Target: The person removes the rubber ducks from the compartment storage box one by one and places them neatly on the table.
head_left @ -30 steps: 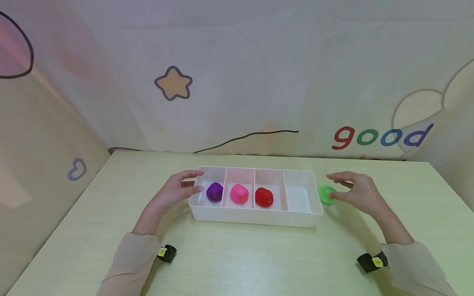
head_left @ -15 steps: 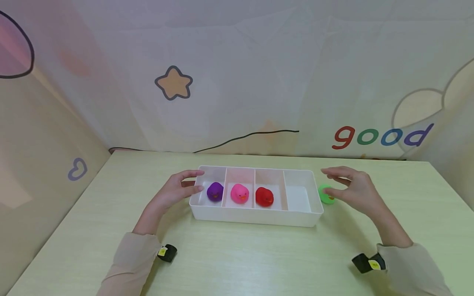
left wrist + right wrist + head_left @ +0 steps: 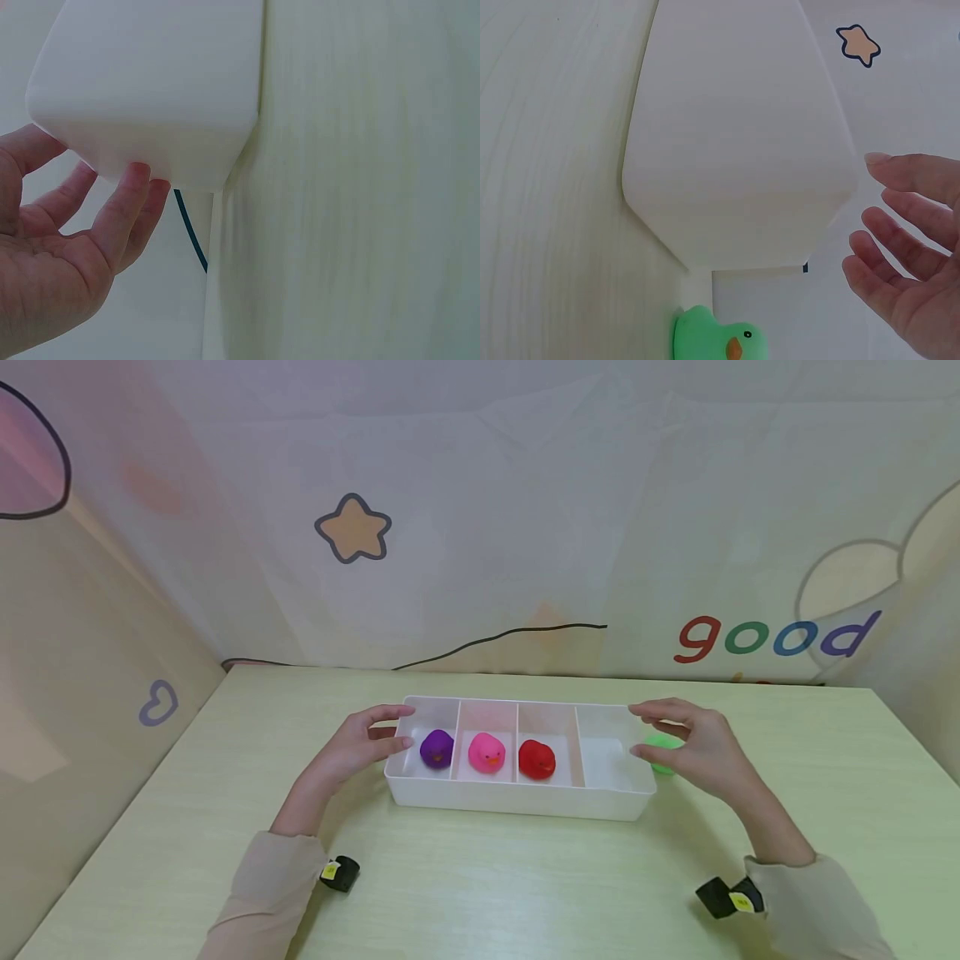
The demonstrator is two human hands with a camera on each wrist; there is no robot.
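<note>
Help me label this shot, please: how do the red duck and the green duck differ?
Colour: the red duck is bright red, the green duck light green.

Place: the red duck sits in a compartment of the white tray; the green duck is outside it, on the table.

View: from the head camera, the right hand partly covers the green duck, not the red duck.

Both are rounded toy ducks.

Soft light covers the bench (image 3: 525,868), with a pale sheen at its near middle and faint shadows inward of the left sleeve (image 3: 258,893) and right sleeve (image 3: 813,906); the wrist views look dimmer.
</note>
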